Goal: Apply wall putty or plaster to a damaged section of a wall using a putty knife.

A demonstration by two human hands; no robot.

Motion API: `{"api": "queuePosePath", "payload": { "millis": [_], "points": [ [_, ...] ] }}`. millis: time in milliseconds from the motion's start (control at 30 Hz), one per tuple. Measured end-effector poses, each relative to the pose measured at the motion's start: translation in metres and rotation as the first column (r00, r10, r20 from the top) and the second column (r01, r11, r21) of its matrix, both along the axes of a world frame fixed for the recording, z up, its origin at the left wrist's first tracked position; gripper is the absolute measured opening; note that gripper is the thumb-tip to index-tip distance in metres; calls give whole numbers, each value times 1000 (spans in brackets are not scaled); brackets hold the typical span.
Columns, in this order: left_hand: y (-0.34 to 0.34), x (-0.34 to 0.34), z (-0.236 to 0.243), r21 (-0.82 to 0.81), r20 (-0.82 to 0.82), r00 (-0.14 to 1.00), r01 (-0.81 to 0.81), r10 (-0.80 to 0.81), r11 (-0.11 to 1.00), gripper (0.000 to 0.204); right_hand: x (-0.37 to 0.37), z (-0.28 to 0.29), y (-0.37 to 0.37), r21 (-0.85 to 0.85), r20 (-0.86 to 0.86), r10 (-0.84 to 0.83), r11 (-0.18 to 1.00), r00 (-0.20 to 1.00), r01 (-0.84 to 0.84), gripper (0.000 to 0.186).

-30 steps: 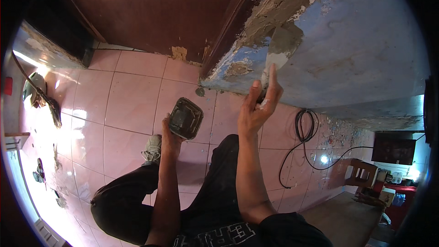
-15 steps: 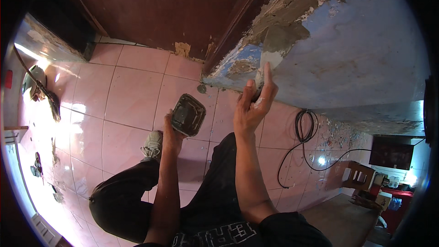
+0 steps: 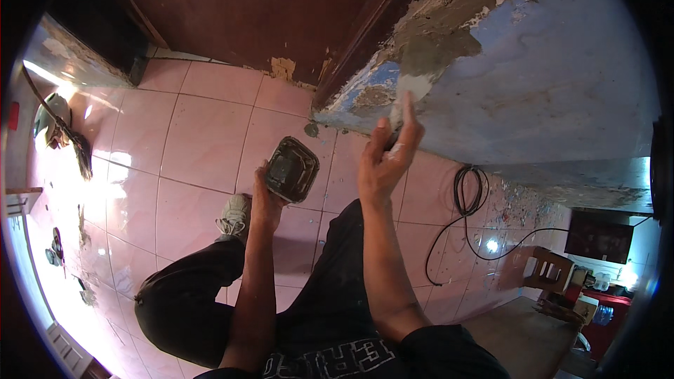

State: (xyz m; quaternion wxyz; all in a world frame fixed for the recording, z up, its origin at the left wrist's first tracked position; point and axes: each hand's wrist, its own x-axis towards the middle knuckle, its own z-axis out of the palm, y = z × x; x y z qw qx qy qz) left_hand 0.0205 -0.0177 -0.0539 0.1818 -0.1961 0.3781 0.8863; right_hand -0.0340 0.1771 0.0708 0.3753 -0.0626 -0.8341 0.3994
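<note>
My right hand [image 3: 390, 154] is closed round the handle of a putty knife [image 3: 414, 86], its index finger stretched along the blade. The blade lies against the grey wet plaster [image 3: 449, 45] on the blue wall [image 3: 554, 77], beside the brown door frame. My left hand [image 3: 267, 200] grips a small dark square tub [image 3: 292, 170] by its near left side, above the floor. Grey smears coat the tub's inside; how much plaster it holds I cannot tell.
A brown door [image 3: 246, 7] with chipped lower edge stands ahead. A coiled black cable [image 3: 469, 193] lies on the pink tiled floor [image 3: 203, 144], near scattered paint flakes at the right. A broom [image 3: 78, 151] leans at the left. A wooden chair [image 3: 549, 270] is at the far right.
The tub in my left hand has risen slightly in the picture. The putty knife stays at nearly the same spot on the plaster; my view has shifted a little.
</note>
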Motion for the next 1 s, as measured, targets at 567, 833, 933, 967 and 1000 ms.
{"api": "queuePosePath", "payload": {
  "millis": [567,833,933,967,1000],
  "points": [
    [-4,-1,-23,64,42,999,-16,14,998,72,27,-38,-4,-54,160,54,997,986,-46,47],
    [-13,0,-14,31,68,997,-41,39,999,63,42,4,76,413,61,125,900,990,-139,47],
    [-10,-1,-15,45,27,1000,-8,7,999,66,17,26,118,516,67,153,840,986,-165,48],
    [-9,-1,-13,56,14,1000,2,-3,998,65,8,33,129,584,59,191,790,980,-189,49],
    [-7,-1,-12,56,12,1000,6,-7,998,65,-1,39,140,584,57,187,791,981,-184,49]
  ]
}}
